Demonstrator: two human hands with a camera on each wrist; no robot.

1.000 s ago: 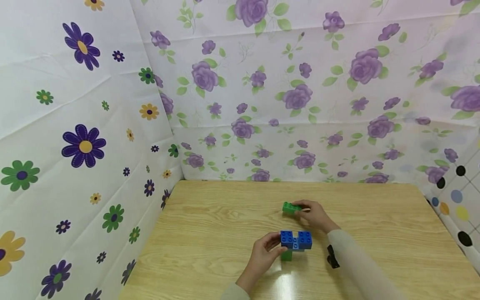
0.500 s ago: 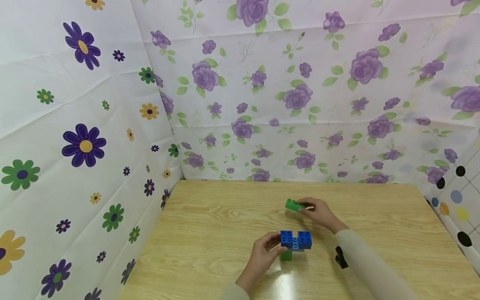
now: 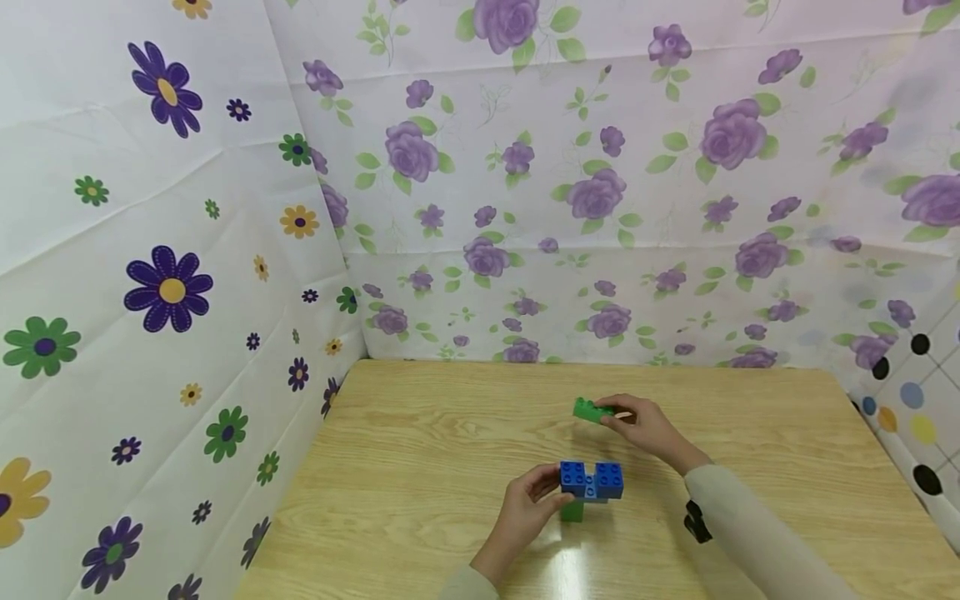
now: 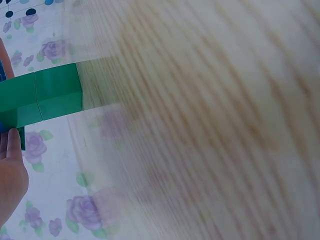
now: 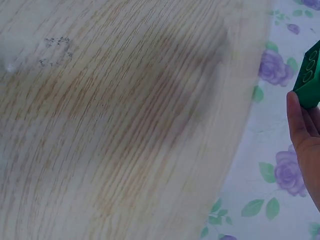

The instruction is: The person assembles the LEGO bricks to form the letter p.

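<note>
My left hand (image 3: pixel 525 512) grips the left side of a small build of toy bricks. On top of it sit two dark blue bricks (image 3: pixel 611 480), with a light blue brick (image 3: pixel 591 486) bridging the gap between them. Below stands a green brick column (image 3: pixel 572 511); its stacked green bricks (image 4: pixel 59 91) fill the left of the left wrist view, beside the fingers. Farther back, my right hand (image 3: pixel 651 432) pinches one end of a long green brick (image 3: pixel 587 409) between thumb and fingers. In the right wrist view this green brick (image 5: pixel 310 80) shows its round studs at the right edge.
The wooden table (image 3: pixel 420 475) lies under both hands, its back edge against a flowered cloth (image 3: pixel 480 292). Another flowered cloth (image 3: pixel 247 367) hangs along the left side. A dark strap-like thing (image 3: pixel 697 522) shows at the right forearm.
My right hand has drawn the green brick slightly back and to the right, its forearm swinging right too. The left hand and the brick build have stayed in place.
</note>
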